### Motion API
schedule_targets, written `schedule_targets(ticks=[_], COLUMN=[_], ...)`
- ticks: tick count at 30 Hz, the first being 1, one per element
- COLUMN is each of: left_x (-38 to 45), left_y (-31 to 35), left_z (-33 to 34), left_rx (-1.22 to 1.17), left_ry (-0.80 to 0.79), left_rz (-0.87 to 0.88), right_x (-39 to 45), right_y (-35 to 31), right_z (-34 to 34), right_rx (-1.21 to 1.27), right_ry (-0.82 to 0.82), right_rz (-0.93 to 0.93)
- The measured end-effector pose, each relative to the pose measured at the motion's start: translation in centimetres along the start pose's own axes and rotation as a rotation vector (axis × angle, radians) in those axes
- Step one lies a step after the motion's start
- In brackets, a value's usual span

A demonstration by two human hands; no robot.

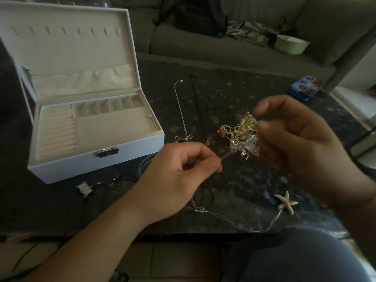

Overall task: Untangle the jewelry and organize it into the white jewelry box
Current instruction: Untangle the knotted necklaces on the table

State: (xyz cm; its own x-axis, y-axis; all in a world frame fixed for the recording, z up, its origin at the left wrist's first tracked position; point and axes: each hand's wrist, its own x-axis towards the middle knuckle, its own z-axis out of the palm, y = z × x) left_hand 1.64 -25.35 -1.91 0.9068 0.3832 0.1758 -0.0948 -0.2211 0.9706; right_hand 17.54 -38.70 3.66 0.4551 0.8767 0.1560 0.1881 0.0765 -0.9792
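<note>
Nearest the camera, a thin silver chain (240, 222) is trailing along the front edge of the dark speckled table (254, 82), ending at a pale starfish charm (286, 202) lying on the tabletop. Just above it, the left hand (175, 178) is pinching a fine silver strand (225, 156) between thumb and forefinger, fingers curled in, and the strand is running up to a tangled cluster of jewelry (241, 134) held above the table. The right hand (299, 139) is gripping that cluster from the right side, thumb and fingertips closed on its gold and silver pieces. Beyond the hands, a silver necklace with a bow pendant (182, 112) and a dark cord necklace (200, 112) are lying stretched out side by side on the table, apart from the tangle. To the left, the white jewelry box (97, 165) is sitting open with its lid upright, its ring rolls and small compartments showing. A small white pendant (83, 189) is lying just in front of the box. Farthest back, a grey sofa (234, 45) is carrying a pale green bowl (291, 44).
</note>
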Motion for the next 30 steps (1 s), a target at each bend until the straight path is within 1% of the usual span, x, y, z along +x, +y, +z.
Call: schedule_targets(ticks=[3, 6, 7, 8, 9, 10, 12, 14, 16, 18, 19, 20, 21, 22, 23, 24, 26, 27, 30], left_x=[0.0, 0.1, 0.2, 0.2, 0.3, 0.4, 0.6, 0.8, 0.9, 1.1, 1.2, 1.3, 1.4, 1.5, 1.6, 1.6, 1.7, 1.8, 1.8], left_y=[-0.5, -1.3, -1.4, -1.6, -1.8, -2.0, -2.5, -2.9, -3.0, -3.2, -3.2, -3.2, -3.2, -3.2, -3.2, -3.2, -3.3, -3.3, -3.4], left_z=[-0.3, -0.6, -0.6, -0.6, -0.5, -0.4, -0.4, -0.5, -0.7, -0.7, -0.6, -0.6, -0.5, -0.5, -0.5, -0.5, -0.4, -0.4, -0.5], left_rx=[-0.019, -0.009, 0.014, 0.036, 0.042, 0.026, -0.084, -0.230, -0.337, -0.374, -0.384, -0.404, -0.437, -0.472, -0.501, -0.523, -0.552, -0.560, -0.567], left_ry=[-0.044, -0.064, -0.080, -0.100, -0.114, -0.118, -0.102, -0.075, -0.063, -0.063, -0.067, -0.069, -0.068, -0.065, -0.060, -0.057, -0.047, -0.040, -0.009], left_rz=[-0.082, -0.158, -0.180, -0.205, -0.238, -0.279, -0.395, -0.522, -0.611, -0.657, -0.666, -0.670, -0.673, -0.677, -0.683, -0.690, -0.699, -0.703, -0.711], right_x=[0.8, 1.6, 1.6, 1.6, 1.5, 1.3, 0.9, 0.6, 0.7, 1.0, 1.1, 0.9, 0.5, 0.0, -0.6, -1.2, -2.1, -2.3, -2.5], right_y=[0.6, 2.0, 2.7, 3.3, 3.9, 4.6, 5.8, 6.3, 6.7, 7.1, 7.3, 7.5, 7.4, 6.7, 5.8, 4.9, 4.5, 4.9, 6.0], right_z=[-1.7, -4.7, -5.6, -6.3, -6.7, -7.0, -6.9, -6.2, -5.6, -5.2, -5.1, -4.9, -4.4, -3.4, -2.1, -0.6, 2.0, 2.7, 3.2], right_rx=[0.014, 0.115, 0.078, -0.014, -0.144, -0.289, -0.570, -0.762, -0.826, -0.859, -0.956, -1.106, -1.242, -1.285, -1.226, -1.115, -0.930, -0.876, -0.747], right_ry=[0.246, 0.535, 0.608, 0.641, 0.632, 0.576, 0.352, 0.133, 0.011, -0.050, -0.068, -0.054, -0.022, 0.002, -0.021, -0.088, -0.247, -0.290, -0.297], right_rz=[-0.034, 0.037, 0.069, 0.115, 0.182, 0.264, 0.417, 0.504, 0.539, 0.576, 0.566, 0.508, 0.395, 0.265, 0.186, 0.176, 0.269, 0.294, 0.278])
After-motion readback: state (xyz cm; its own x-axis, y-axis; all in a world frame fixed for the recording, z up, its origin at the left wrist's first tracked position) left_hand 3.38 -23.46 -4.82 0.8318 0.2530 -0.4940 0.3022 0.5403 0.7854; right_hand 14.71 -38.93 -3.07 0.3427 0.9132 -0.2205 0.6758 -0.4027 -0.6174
